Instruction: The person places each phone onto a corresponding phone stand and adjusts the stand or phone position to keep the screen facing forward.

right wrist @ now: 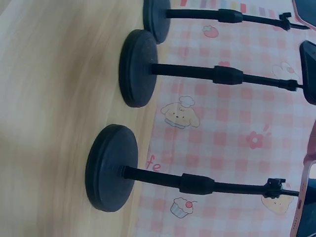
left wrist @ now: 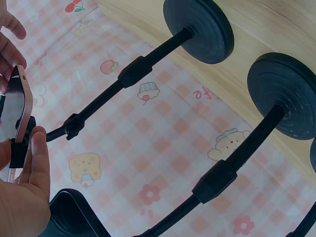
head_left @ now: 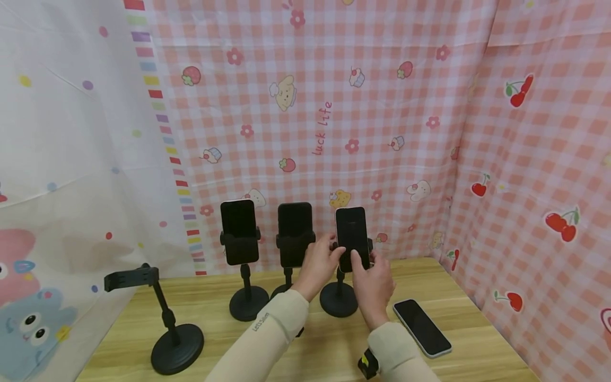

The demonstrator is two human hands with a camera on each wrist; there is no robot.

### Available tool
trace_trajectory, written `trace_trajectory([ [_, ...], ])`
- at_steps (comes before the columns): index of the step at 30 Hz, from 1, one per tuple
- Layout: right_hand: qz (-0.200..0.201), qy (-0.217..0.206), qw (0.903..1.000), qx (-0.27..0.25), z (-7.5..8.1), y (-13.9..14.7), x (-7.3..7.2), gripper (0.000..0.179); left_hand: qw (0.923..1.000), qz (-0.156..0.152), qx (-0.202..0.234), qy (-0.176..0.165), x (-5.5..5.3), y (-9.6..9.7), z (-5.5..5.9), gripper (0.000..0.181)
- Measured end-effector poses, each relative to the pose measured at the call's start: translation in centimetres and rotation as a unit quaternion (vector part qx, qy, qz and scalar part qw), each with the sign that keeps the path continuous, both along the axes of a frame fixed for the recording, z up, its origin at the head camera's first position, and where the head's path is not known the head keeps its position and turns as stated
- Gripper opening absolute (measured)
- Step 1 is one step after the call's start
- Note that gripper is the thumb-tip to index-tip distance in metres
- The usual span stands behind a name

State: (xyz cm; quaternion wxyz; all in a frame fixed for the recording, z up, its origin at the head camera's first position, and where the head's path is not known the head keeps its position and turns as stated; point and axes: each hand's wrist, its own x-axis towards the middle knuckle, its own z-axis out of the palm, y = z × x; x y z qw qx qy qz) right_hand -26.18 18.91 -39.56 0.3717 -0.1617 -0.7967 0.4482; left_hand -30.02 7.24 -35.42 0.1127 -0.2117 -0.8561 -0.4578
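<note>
A dark-screened smartphone (head_left: 354,228) with a pinkish edge sits upright in the clamp of the right-hand black phone stand (head_left: 339,300). My left hand (head_left: 318,264) is at the phone's left side; its thumb and fingers pinch the black clamp (left wrist: 19,155) there, beside the phone's edge. From the lower right my right hand (head_left: 374,284) holds the phone, thumb over the screen and fingers at the right side. In the left wrist view some right-hand fingers (left wrist: 11,52) touch the phone's edge. In the right wrist view only the phone's edge (right wrist: 299,207) shows clearly.
Two more stands hold upright phones, a left one (head_left: 239,231) and a middle one (head_left: 295,233). A stand with no phone (head_left: 176,347) is at the left. Another phone (head_left: 422,328) lies flat on the wooden table (head_left: 470,307). Patterned cloth (head_left: 382,106) hangs behind.
</note>
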Motion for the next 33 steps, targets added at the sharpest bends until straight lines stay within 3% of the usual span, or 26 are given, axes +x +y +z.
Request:
trace_trajectory([
  [3,0.020,0.014,0.9997,-0.009,0.4,0.8,-0.3,0.047,0.9999,-0.002,-0.001,0.012,0.0,0.1,0.0,0.041],
  [6,0.076,0.018,0.9967,-0.020,1.0,2.0,-0.9,0.049,0.9996,-0.004,-0.003,0.027,0.0,0.0,-0.1,0.031],
  [10,0.182,-0.001,0.9824,-0.044,1.5,3.6,-1.6,0.053,0.9995,-0.007,0.001,0.030,0.0,0.1,-0.3,0.023],
  [13,0.222,-0.020,0.9735,-0.050,1.7,4.4,-1.9,0.052,0.9997,-0.012,0.015,0.013,0.2,0.2,-0.3,0.027],
  [20,0.221,-0.018,0.9736,-0.054,1.9,4.7,-2.2,0.051,0.9992,-0.009,0.039,0.002,0.3,0.4,-0.3,0.027],
  [33,0.199,-0.035,0.9786,-0.039,1.6,4.3,-2.3,0.050,0.9990,0.020,0.038,-0.015,0.3,0.8,-0.2,0.033],
])
